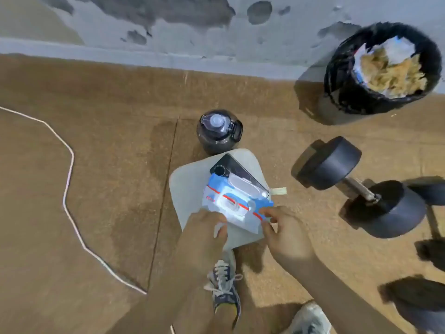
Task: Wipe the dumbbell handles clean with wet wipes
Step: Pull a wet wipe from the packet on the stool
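A blue and white pack of wet wipes [237, 203] lies on a pale stool top [190, 186], its flip lid open. My left hand [207, 232] pinches a white wipe [219, 229] at the pack's near left corner. My right hand [286, 237] pinches the pack's near right edge. A black dumbbell [358, 186] with a metal handle [361, 189] lies on the brown floor to the right, apart from both hands.
A dark phone [237, 171] lies on the stool behind the pack. A dark water bottle [218, 131] stands beyond the stool. A black bin [382, 68] full of used wipes stands at the back right. More dumbbell ends [431, 191] line the right edge. A white cord [69, 179] snakes at left. My shoes [225, 288] are below.
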`<state>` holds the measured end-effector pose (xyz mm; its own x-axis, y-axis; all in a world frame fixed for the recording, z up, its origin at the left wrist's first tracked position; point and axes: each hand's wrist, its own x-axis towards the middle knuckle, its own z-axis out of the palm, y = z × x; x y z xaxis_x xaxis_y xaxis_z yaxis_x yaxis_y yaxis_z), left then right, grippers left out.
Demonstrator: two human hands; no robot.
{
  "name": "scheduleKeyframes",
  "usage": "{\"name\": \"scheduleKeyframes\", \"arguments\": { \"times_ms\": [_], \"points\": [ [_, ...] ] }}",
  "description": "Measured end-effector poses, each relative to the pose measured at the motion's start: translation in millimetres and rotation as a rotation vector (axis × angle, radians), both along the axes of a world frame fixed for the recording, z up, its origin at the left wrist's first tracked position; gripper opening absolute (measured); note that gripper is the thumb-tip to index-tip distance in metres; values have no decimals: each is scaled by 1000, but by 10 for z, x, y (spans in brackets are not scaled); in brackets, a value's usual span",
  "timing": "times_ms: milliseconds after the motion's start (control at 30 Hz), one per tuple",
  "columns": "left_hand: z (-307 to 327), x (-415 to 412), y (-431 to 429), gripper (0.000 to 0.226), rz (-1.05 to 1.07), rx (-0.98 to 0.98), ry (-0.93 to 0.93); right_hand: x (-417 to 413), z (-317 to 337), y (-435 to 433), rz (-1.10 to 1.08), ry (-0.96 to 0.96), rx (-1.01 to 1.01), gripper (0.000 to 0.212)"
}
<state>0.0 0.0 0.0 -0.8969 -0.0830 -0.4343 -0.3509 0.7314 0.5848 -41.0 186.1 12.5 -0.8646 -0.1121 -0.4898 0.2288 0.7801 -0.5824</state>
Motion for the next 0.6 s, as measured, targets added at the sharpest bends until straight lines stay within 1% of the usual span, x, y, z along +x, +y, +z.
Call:
{"name": "scheduleKeyframes", "arguments": {
  "times_ms": [67,100,133,200,267,333,400,433,500,533,600],
  "points": [
    [-296,-122,-4,27,-89,-112,137,-41,-304,-187,-19,-38,4,34],
    [-439,-180,16,36,-116,-134,163,-51,-426,-272,-28,-79,3,37],
    [-565,-254,43,40,-98,-156,182,-57,-516,-352,-29,-103,-17,39],
    [-729,-285,127,39,-152,-198,188,-8,-683,-439,-52,-42,-64,46],
    [-803,-328,128,32,-142,-219,217,9,-740,-467,-39,13,-105,49],
    [-831,-404,74,19,6,-80,193,-34,-737,-490,10,7,-126,52],
    [-797,-461,5,22,169,91,87,-86,-724,-500,92,14,-63,47],
    [-778,-485,-30,24,211,135,35,-109,-719,-497,103,42,-37,42],
    [-760,-527,-91,25,281,200,-10,-164,-722,-505,65,101,-20,29],
    [-762,-546,-118,23,328,232,-22,-189,-725,-515,69,119,7,26],
    [-777,-579,-148,21,407,311,-64,-222,-772,-532,149,116,123,28]
  ]
}}
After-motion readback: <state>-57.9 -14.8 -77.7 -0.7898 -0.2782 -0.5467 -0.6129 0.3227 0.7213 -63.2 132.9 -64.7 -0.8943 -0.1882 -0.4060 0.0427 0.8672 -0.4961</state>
